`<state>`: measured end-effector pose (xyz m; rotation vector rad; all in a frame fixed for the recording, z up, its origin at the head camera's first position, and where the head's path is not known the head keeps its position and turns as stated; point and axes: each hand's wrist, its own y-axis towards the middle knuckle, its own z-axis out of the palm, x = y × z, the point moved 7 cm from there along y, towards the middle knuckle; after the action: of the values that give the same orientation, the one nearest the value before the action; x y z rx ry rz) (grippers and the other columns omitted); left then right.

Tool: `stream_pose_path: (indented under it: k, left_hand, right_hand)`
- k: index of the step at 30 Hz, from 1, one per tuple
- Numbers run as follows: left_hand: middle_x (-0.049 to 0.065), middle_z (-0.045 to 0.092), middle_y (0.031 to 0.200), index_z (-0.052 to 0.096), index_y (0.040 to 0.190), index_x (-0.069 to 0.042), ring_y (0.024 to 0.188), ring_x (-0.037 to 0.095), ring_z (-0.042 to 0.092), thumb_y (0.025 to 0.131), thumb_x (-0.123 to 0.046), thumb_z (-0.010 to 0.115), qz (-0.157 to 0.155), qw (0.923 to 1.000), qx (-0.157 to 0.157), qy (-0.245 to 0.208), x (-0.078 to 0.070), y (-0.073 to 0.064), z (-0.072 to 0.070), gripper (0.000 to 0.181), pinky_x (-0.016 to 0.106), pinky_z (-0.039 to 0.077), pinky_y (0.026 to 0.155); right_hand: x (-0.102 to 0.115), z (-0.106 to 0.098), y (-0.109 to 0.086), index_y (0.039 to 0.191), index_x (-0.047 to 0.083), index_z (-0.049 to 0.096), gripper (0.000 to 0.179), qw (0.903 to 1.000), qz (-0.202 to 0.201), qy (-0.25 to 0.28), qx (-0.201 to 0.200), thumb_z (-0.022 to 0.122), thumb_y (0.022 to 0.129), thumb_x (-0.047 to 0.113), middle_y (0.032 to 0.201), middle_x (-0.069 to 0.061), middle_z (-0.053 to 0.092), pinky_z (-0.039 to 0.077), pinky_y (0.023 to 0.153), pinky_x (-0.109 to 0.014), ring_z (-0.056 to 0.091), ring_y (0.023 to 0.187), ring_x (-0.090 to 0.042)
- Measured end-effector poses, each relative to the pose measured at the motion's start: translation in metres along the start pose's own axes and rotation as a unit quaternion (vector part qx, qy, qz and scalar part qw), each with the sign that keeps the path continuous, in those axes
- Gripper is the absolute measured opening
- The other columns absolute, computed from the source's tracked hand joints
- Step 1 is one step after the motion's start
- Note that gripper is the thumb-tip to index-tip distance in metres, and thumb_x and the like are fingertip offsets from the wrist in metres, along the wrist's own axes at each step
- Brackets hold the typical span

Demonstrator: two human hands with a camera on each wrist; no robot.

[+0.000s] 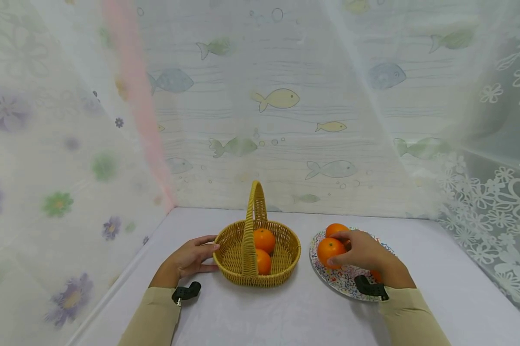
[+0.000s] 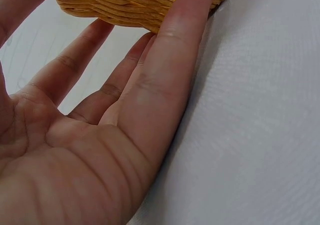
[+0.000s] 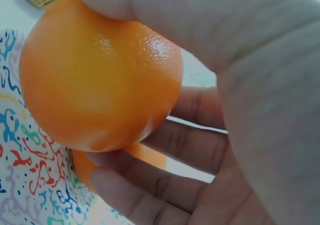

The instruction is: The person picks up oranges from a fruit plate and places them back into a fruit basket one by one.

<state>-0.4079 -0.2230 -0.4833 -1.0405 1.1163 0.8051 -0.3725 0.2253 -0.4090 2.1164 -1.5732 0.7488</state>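
Note:
My right hand (image 1: 364, 252) grips an orange (image 1: 330, 252) over the patterned plate (image 1: 346, 287). In the right wrist view the thumb lies across one side of that orange (image 3: 100, 80) and the fingers reach round the other. A second orange (image 1: 336, 228) is just behind it on the plate. Part of another orange piece (image 1: 376, 276) shows beside the right wrist. On the left stands a yellow wicker basket (image 1: 234, 276) with two oranges inside, one (image 1: 264, 240) behind the other (image 1: 263, 262). My left hand (image 1: 195, 258) touches the basket's left side with extended fingers (image 2: 165, 75).
A white cloth covers the table (image 1: 286, 317). The basket's tall handle (image 1: 249, 226) arches over its middle. Behind the table hangs a fish-print curtain (image 1: 277, 144), with flowered sheer curtains (image 1: 489, 202) at the sides.

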Motion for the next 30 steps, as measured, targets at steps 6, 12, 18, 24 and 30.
stream_pose_path:
  k: [6, 12, 18, 24, 30]
  left_hand:
    - [0.011, 0.060, 0.144, 0.039, 0.157, -0.006, 0.122, 0.023, 0.065, 0.099, -0.023, 0.071, 0.003, 1.0000, 0.006, -0.001, -0.0004, -0.0005, 0.0002, 0.068, 0.057, 0.058, 0.097]
    - [0.011, 0.059, 0.145, 0.038, 0.158, -0.006, 0.122, 0.022, 0.065, 0.100, -0.022, 0.070, 0.002, 1.0000, 0.006, -0.003, 0.0004, 0.0003, -0.0008, 0.068, 0.056, 0.058, 0.098]
    - [0.010, 0.059, 0.144, 0.038, 0.158, -0.006, 0.122, 0.021, 0.065, 0.101, -0.021, 0.069, 0.000, 1.0000, 0.007, -0.007, 0.0004, 0.0005, -0.0005, 0.067, 0.056, 0.058, 0.098]
    - [0.011, 0.058, 0.145, 0.037, 0.158, -0.006, 0.122, 0.022, 0.065, 0.100, -0.021, 0.070, -0.001, 1.0000, 0.003, -0.009, -0.0002, 0.0004, -0.0016, 0.068, 0.056, 0.058, 0.097]
    - [0.014, 0.055, 0.149, 0.036, 0.159, -0.006, 0.124, 0.023, 0.065, 0.101, -0.021, 0.068, 0.003, 1.0000, 0.008, -0.005, -0.0001, 0.0002, -0.0008, 0.068, 0.056, 0.058, 0.098]
  right_hand:
    - [0.0026, -0.0020, -0.0002, 0.139, 0.009, 0.063, 0.079, 0.9999, -0.003, 0.013, -0.008, 0.092, 0.075, 0.044, 0.126, -0.006, 0.068, 0.058, 0.081, -0.033, 0.066, 0.100, -0.021]
    - [0.0038, -0.0033, -0.0001, 0.140, 0.012, 0.063, 0.078, 0.9998, 0.003, 0.017, -0.012, 0.092, 0.075, 0.044, 0.127, -0.006, 0.068, 0.058, 0.081, -0.034, 0.067, 0.105, -0.022]
    - [0.0058, -0.0047, -0.0001, 0.140, 0.014, 0.063, 0.077, 0.9996, -0.006, 0.022, -0.018, 0.091, 0.075, 0.044, 0.129, -0.006, 0.068, 0.059, 0.082, -0.035, 0.067, 0.109, -0.024]
    - [0.0081, -0.0059, 0.0002, 0.140, 0.016, 0.062, 0.075, 0.9990, -0.010, 0.038, -0.021, 0.091, 0.076, 0.044, 0.129, -0.006, 0.069, 0.059, 0.082, -0.037, 0.067, 0.108, -0.024]
    - [0.0103, -0.0062, -0.0001, 0.138, 0.018, 0.064, 0.071, 0.9987, -0.015, 0.041, -0.025, 0.091, 0.077, 0.043, 0.128, -0.006, 0.069, 0.060, 0.082, -0.038, 0.068, 0.106, -0.024]
